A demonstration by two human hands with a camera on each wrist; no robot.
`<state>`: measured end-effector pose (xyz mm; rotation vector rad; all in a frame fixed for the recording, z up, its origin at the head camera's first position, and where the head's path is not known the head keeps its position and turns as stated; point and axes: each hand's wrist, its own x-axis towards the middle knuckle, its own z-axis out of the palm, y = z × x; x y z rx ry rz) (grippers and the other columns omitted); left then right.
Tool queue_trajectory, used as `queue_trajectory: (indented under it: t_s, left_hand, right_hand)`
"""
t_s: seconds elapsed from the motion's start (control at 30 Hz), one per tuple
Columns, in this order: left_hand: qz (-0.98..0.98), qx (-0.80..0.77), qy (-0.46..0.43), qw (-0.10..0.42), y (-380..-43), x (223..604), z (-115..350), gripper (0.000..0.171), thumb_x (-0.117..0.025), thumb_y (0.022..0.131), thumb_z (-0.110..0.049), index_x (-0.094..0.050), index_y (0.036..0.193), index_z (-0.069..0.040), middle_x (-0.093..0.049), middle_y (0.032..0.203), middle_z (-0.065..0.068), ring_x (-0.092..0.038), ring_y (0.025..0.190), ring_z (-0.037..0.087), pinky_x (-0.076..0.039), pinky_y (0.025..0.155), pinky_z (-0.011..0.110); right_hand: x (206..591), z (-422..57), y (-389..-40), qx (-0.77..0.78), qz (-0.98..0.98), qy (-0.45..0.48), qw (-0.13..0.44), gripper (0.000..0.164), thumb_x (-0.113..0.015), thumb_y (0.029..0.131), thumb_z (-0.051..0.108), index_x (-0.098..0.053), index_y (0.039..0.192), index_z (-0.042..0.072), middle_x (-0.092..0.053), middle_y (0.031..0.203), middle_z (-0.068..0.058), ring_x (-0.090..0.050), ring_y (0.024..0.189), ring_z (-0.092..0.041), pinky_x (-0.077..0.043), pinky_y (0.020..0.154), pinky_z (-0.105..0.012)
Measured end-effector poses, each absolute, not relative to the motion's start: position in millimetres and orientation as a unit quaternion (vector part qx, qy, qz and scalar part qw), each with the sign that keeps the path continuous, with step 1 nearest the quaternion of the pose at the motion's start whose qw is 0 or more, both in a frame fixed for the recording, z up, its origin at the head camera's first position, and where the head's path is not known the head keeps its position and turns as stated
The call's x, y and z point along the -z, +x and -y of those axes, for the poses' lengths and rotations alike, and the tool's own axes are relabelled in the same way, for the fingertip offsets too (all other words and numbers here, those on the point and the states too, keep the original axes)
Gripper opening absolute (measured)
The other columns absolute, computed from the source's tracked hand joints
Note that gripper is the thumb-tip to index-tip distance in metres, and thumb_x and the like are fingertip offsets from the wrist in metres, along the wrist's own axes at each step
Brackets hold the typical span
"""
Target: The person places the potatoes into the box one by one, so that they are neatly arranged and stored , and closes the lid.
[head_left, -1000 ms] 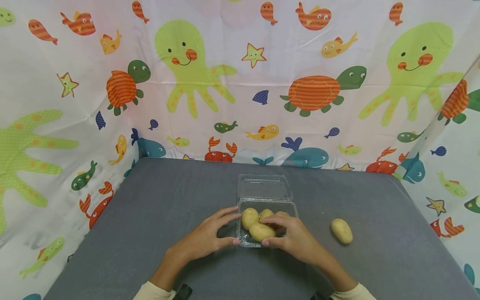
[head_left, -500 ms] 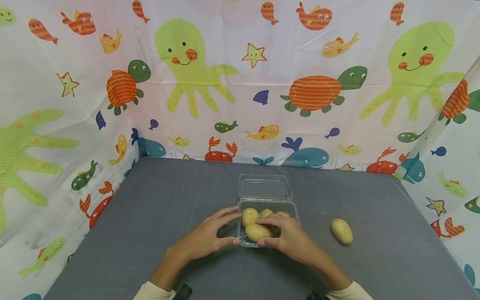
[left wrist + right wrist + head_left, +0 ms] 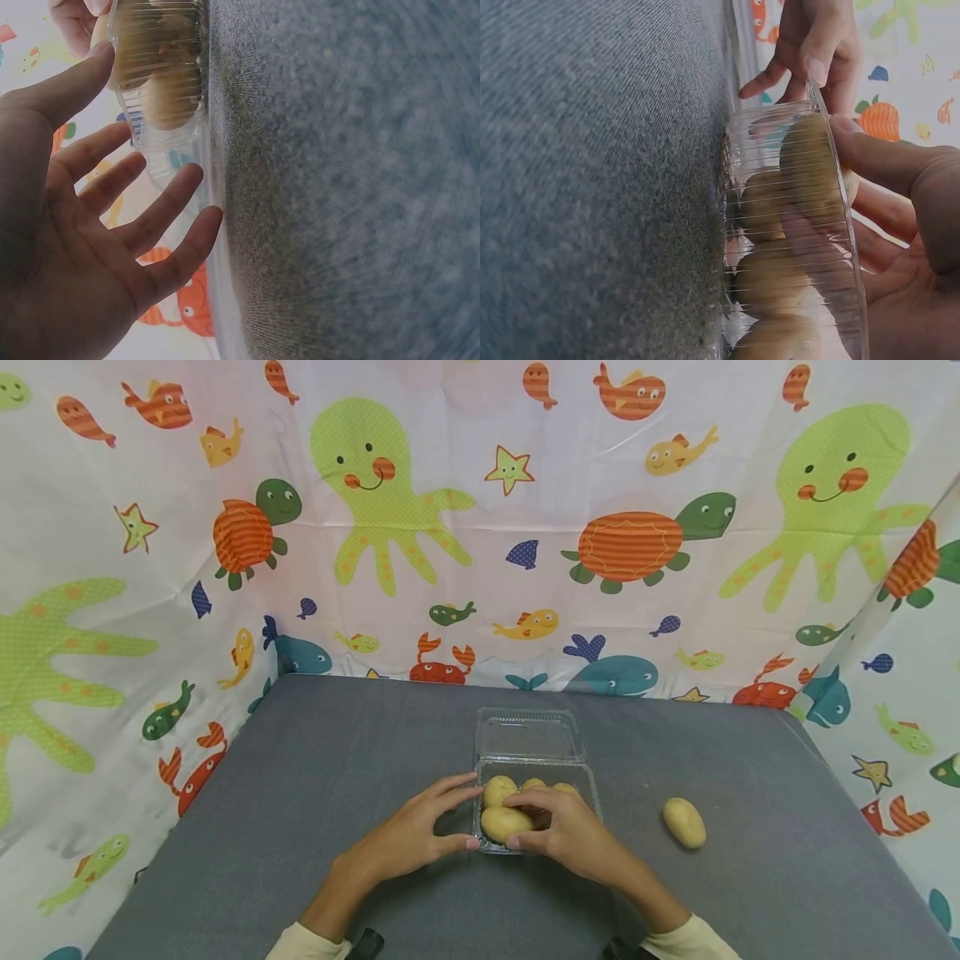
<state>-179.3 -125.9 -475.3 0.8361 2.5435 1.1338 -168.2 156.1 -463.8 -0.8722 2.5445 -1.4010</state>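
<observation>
A clear plastic clamshell box (image 3: 555,771) stands on the table with several potatoes in it. My right hand (image 3: 573,831) reaches in over the near rim and holds a potato (image 3: 501,824) between thumb and fingers at the front left of the box. In the right wrist view, this potato (image 3: 810,161) sits above others seen through the ribbed wall. My left hand (image 3: 408,835) is at the box's left side, its fingers spread and thumb tip at the rim. Behind the held one lies another potato (image 3: 498,792); the right hand partly hides the rest.
The hinged lid (image 3: 528,737) lies folded back behind the box. One loose potato (image 3: 684,823) rests on the grey table (image 3: 360,735) to the right. A curtain printed with sea animals (image 3: 480,527) hangs around the back and sides.
My right hand has moved the held potato leftward inside the box, to the front left corner. The left hand, the box and the loose potato have stayed put.
</observation>
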Motion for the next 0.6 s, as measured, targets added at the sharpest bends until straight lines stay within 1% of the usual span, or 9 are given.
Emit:
queue_trajectory:
  t_s: [0.1, 0.3, 0.6]
  left_hand:
    - [-0.868, -0.389, 0.284, 0.119, -179.3, 475.0, 125.7, 0.073, -0.075, 0.097, -0.052, -0.049, 0.160, -0.029, -0.035, 0.170, -0.009, -0.036, 0.156, 0.024, -0.038, 0.119, 0.061]
    - [-0.870, -0.386, 0.286, 0.113, -179.5, 475.0, 125.5, 0.072, -0.076, 0.097, -0.052, -0.049, 0.160, -0.029, -0.035, 0.170, -0.009, -0.037, 0.156, 0.023, -0.038, 0.120, 0.060]
    - [-0.872, -0.381, 0.285, 0.115, -178.2, 474.1, 124.4, 0.072, -0.076, 0.097, -0.050, -0.049, 0.160, -0.028, -0.035, 0.170, -0.009, -0.036, 0.156, 0.024, -0.037, 0.120, 0.060]
  right_hand:
    - [463.3, -155.6, -168.0, 0.459, -0.842, -0.278, 0.057, 0.049, -0.087, 0.090, 0.024, -0.073, 0.130, 0.002, -0.070, 0.114, -0.003, -0.071, 0.099, -0.015, -0.061, 0.085, -0.027]
    - [462.0, -155.5, -165.6, 0.451, -0.848, -0.273, 0.058, 0.050, -0.088, 0.089, 0.027, -0.074, 0.130, 0.003, -0.071, 0.113, -0.002, -0.070, 0.097, -0.013, -0.061, 0.084, -0.028]
    - [462.1, -155.5, -163.0, 0.451, -0.849, -0.269, 0.065, 0.049, -0.087, 0.090, 0.026, -0.073, 0.130, 0.002, -0.071, 0.113, -0.002, -0.071, 0.096, -0.013, -0.061, 0.083, -0.028]
